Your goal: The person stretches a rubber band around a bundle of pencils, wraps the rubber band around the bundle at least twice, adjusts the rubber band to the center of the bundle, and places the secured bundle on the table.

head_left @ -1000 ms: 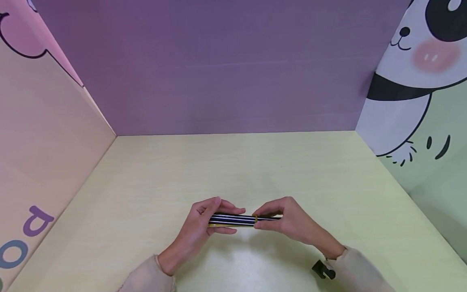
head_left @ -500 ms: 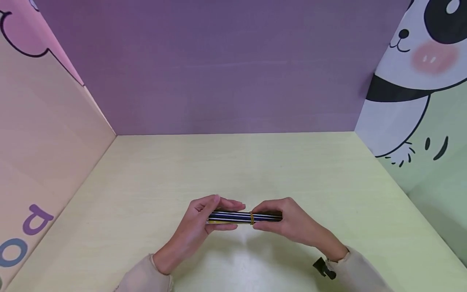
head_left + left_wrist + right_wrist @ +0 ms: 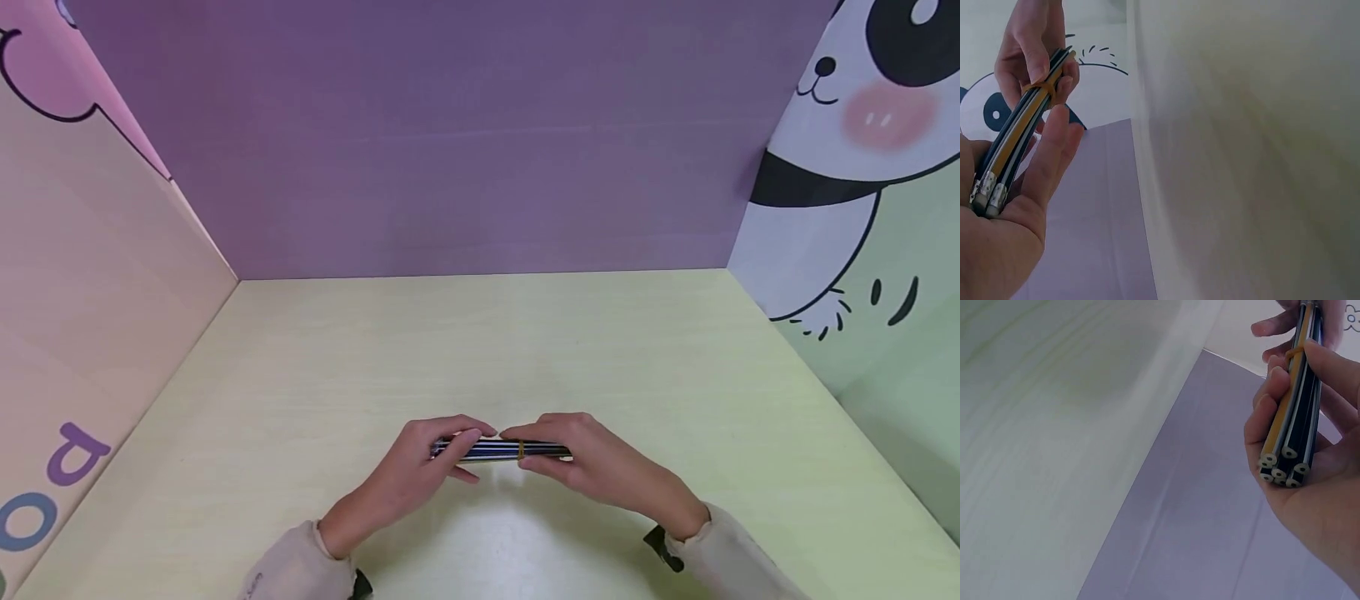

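A bundle of pencils (image 3: 487,450), several dark striped ones and a yellow one, is held level above the table between both hands. A yellowish rubber band (image 3: 521,450) circles it. My left hand (image 3: 420,467) holds the eraser end, thumb across the pencils; in the left wrist view the silver ferrules (image 3: 988,187) lie against the palm. My right hand (image 3: 592,454) grips the other end, its thumb at the rubber band (image 3: 1295,352) in the right wrist view. Blunt, unsharpened pencil ends (image 3: 1282,467) show there. In the head view, fingers partly hide both ends.
The pale table (image 3: 480,350) spreads around and below the hands. A purple wall (image 3: 480,142) stands at the back, with a pinkish panel (image 3: 97,275) on the left and a panda-printed panel (image 3: 847,250) on the right.
The rubber band has shifted slightly left along the pencils. My left thumb has come down across the bundle, and its fingers have moved over the far side. The right hand stays nearly in place.
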The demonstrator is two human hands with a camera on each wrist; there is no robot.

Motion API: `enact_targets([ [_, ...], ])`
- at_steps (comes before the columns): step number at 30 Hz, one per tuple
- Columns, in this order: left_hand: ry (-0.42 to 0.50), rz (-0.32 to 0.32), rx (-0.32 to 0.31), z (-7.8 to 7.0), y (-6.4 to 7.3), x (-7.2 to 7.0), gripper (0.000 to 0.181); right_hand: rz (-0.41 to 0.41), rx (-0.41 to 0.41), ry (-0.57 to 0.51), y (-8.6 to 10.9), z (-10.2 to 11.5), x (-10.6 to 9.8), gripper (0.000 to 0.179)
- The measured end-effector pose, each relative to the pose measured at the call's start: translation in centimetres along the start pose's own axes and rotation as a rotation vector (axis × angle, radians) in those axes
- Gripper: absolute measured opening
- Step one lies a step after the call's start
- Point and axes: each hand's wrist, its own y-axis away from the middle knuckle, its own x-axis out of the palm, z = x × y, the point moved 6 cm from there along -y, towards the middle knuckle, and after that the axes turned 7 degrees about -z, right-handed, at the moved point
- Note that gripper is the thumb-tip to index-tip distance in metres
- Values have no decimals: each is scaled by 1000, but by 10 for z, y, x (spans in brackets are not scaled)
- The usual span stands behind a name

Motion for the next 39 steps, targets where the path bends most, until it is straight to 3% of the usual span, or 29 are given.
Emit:
enact_targets([
  [2,-113,16,12,-2,0,-5,24,-19,-3,82,-2,2,-1,32],
  [4,-292,27,59,-6,0,-11,22,-55,-8,162,-4,3,-4,28],
  [9,-854,-14,299,-20,-4,-22,20,-159,-38,357,-9,-3,-17,20],
  [11,-1010,-33,374,-23,-8,-22,21,-178,-39,420,-12,-9,-20,21],
  [14,-1150,-35,406,-19,-20,-21,22,-183,-30,500,-18,-20,-24,22],
  [21,-1282,-11,395,3,-51,-23,15,-106,56,527,-35,-46,-24,27],
  [24,-1301,7,348,12,-59,-22,11,-74,93,511,-39,-55,-22,27],
  [28,-1265,56,221,22,-62,-15,11,-18,129,502,-37,-65,-18,23],
  [31,-1239,69,159,27,-62,-9,12,9,133,503,-34,-71,-14,21],
  [39,-1286,44,171,27,-65,-5,13,29,137,510,-28,-78,-14,22],
])
